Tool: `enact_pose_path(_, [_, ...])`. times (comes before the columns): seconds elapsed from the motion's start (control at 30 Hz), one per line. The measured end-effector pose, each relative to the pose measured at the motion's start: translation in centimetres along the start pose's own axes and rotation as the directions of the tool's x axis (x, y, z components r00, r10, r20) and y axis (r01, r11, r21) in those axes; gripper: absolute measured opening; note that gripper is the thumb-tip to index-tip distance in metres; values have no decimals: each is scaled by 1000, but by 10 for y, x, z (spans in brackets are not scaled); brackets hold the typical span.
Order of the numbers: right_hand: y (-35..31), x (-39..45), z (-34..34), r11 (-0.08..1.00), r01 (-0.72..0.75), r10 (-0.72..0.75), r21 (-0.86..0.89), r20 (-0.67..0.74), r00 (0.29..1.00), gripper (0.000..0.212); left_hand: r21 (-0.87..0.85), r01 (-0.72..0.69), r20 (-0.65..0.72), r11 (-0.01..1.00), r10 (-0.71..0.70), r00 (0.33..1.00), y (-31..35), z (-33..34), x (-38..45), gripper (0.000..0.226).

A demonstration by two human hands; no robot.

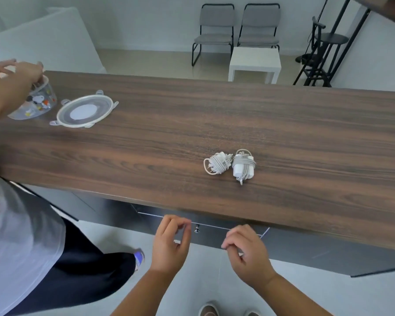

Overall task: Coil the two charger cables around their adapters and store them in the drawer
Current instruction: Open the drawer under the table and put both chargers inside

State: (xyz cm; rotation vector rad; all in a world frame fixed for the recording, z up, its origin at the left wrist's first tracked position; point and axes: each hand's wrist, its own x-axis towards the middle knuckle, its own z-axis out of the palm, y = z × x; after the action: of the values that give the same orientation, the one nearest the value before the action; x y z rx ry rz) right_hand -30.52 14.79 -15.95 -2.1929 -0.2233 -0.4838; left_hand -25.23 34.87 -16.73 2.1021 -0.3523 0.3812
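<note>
Hovering loosely curled and empty by the knob [196, 229], left hand [170, 242] and right hand [245, 249] face a closed drawer [214, 233]; chargers [229, 166] beyond fingers on the tabletop [146, 144] might uncoil if grabbed by loose loops.

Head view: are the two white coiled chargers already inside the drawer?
No, both white coiled chargers lie side by side on the dark wooden tabletop, above the grey drawer.
</note>
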Motion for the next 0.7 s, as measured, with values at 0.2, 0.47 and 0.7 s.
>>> enact_pose_path(0.2, [79,-30,25,816,-556,576,-159,321,752,23,329,654,507,682,-711,487,-63,15,-40,17])
enact_pose_path(0.47, [140,-24,42,-59,-966,949,253,314,25,23,458,691,517,558,-800,304,-105,45,-67,36])
enact_pose_path(0.7, [180,-30,75,-277,-793,878,542,478,20,54,375,811,508,448,-832,224,-176,105,-83,42])
